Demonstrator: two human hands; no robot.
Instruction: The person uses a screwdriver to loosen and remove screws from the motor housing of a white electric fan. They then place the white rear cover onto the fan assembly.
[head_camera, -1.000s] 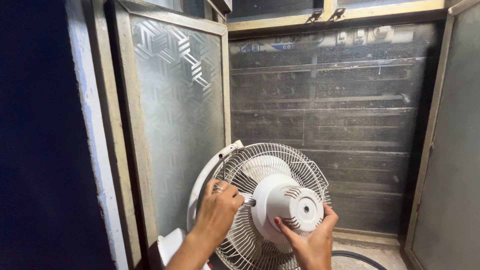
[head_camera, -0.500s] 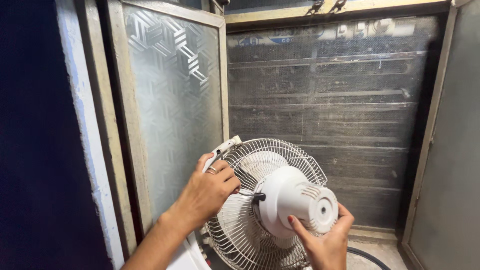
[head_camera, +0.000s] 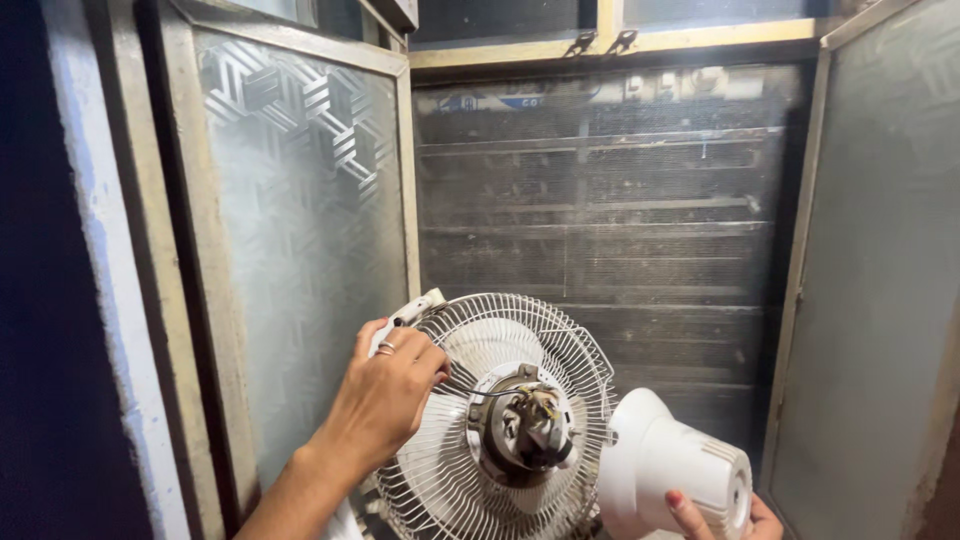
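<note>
Head view, the only one supplied.

Steadying the fan grille (head_camera: 520, 330) at its upper-left rim with the left hand (head_camera: 385, 395): curling the fingers and pinching the wire ribs there, close to a thin dark wire (head_camera: 480, 392) leading toward the grille's centre.

Cupping the white motor cover (head_camera: 670, 475) from below with the right hand (head_camera: 715, 515), showing only the fingertips at the frame's bottom edge, wrapped around the cover's lower side.

Noting the change from half a second ago: no longer seating the cover over the grille's centre, but holding it clear, just beside the grille's lower-right rim and apart from it. Exposing thereby the motor (head_camera: 525, 430) at the grille's centre, with windings and metal frame in plain sight. Judging the cover removal as complete and the motor as open for access.

Checking orientation: presenting the grille's rear face toward the camera, tilted slightly upward, with the motor's shaft axis running out of the grille's centre toward the viewer. Keeping the cover's long axis slanted, open mouth toward the grille, vented closed end pointing away to the lower right.

Standing beside a frosted glass pane (head_camera: 300, 250) left of the grille and a dusty mesh screen (head_camera: 600, 220) behind it.
</note>
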